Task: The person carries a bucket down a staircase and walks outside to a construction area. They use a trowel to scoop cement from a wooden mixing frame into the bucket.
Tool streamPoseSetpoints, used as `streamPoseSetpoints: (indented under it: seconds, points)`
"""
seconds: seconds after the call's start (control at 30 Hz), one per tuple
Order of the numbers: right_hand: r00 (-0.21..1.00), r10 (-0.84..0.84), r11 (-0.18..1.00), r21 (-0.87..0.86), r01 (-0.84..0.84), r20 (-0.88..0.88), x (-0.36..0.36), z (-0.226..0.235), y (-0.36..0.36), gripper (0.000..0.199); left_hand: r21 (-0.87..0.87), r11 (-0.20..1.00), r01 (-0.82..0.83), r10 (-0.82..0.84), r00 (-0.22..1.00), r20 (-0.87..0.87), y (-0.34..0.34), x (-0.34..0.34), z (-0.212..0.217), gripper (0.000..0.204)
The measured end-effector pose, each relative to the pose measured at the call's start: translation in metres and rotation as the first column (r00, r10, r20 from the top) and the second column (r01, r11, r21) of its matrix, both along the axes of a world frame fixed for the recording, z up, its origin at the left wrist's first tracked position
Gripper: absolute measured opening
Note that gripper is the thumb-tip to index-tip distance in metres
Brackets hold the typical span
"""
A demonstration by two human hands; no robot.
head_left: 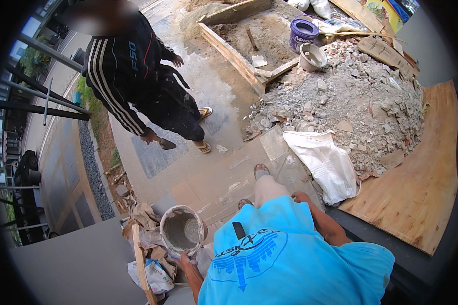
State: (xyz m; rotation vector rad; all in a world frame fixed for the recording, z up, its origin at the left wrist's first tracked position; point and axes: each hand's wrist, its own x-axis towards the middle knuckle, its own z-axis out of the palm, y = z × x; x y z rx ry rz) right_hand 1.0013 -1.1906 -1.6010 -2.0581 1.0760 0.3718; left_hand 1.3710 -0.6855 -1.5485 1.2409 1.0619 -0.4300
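Note:
My left hand [188, 262] is closed on the near rim of a mortar-smeared bucket [166, 235]. The bucket tilts so that its mouth shows, and wet-looking grey stuff coats its inside. My right hand [300, 197] hangs beside the hem of my blue shirt [280, 223], near my right leg; its fingers are too hidden to read. Ahead on the left stands another person in a dark striped jacket [119, 61], holding a pointed trowel [166, 144] low in one hand.
To the right lies a rubble heap [341, 112], with a white sack [325, 165] and a plywood sheet [407, 188] along its edge. A wooden frame [234, 56], purple bucket [303, 34] and mortar-caked bucket [312, 57] stand farther off. Paper scraps and a timber piece [143, 264] lie at lower left.

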Motion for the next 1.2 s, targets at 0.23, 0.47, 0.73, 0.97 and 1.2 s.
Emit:
streamPoseSetpoints:
  seconds: [0.23,0.47,0.73,0.97,1.2]
  points:
    - [0.998,-0.054,0.990,-0.127,0.055,0.015,0.053,0.047,-0.096,0.037,-0.115,0.991,0.064,-0.073,0.995,-0.069,-0.019,-0.006,-0.014,0.027]
    - [0.993,-0.117,0.986,-0.115,0.120,0.032,0.038,0.058,-0.132,0.035,-0.075,0.989,0.125,-0.126,0.992,-0.004,-0.087,0.003,0.000,0.032]
    - [0.960,-0.229,0.967,0.078,0.243,-0.162,0.011,0.101,-0.064,0.037,-0.080,0.903,0.423,-0.420,0.906,0.051,-0.206,0.035,0.024,0.034]
    - [0.985,-0.149,0.988,0.054,0.145,0.087,-0.058,0.055,-0.023,0.035,-0.140,0.755,0.640,-0.616,0.766,0.183,-0.311,0.068,0.030,0.031]
    - [0.969,-0.241,0.966,0.081,0.245,-0.046,-0.017,0.075,-0.026,0.029,-0.287,0.787,0.545,-0.507,0.838,0.201,-0.384,0.126,0.035,0.023]
